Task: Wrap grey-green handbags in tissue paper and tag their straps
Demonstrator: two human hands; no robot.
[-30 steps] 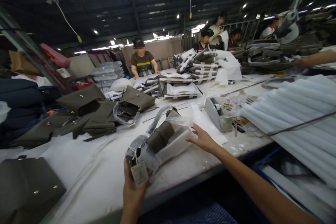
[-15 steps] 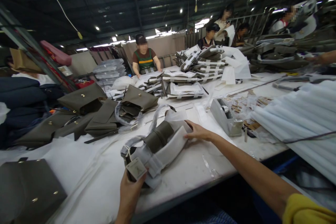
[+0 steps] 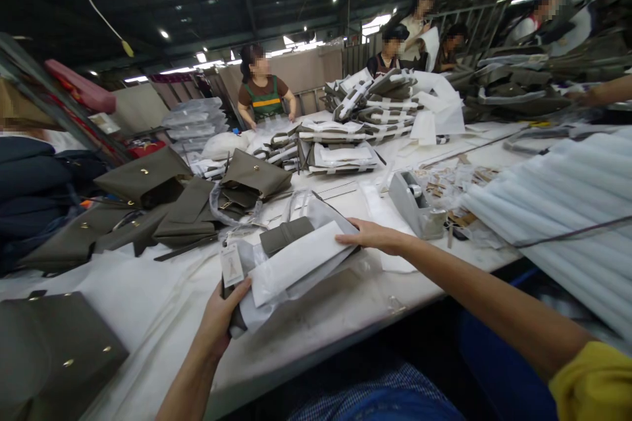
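Between my hands is an olive-grey handbag (image 3: 286, 235), partly covered with white wrapping sheet (image 3: 299, 262) and clear plastic. My left hand (image 3: 222, 316) grips its near left end, thumb on top of the white sheet. At the far right end, my right hand (image 3: 368, 235) is closed on the bag and its wrapping, fingertips on the white sheet. A pale hang tag (image 3: 232, 264) lies at the bag's left end, just above my left thumb. The bag's handles, in clear wrap, extend behind it and are partly hidden.
Several unwrapped olive bags (image 3: 143, 174) lie to the left, another bag (image 3: 64, 348) at the near left. Wrapped bags (image 3: 340, 151) are stacked farther back. A grey tape dispenser (image 3: 417, 207) and a pile of white foam sheets (image 3: 557, 191) stand right. A co-worker (image 3: 264, 95) stands across the table.
The bag has been tilted so the white sheet faces up more flatly. My left hand has shifted left and up along its end; the hang tag now stands further up.
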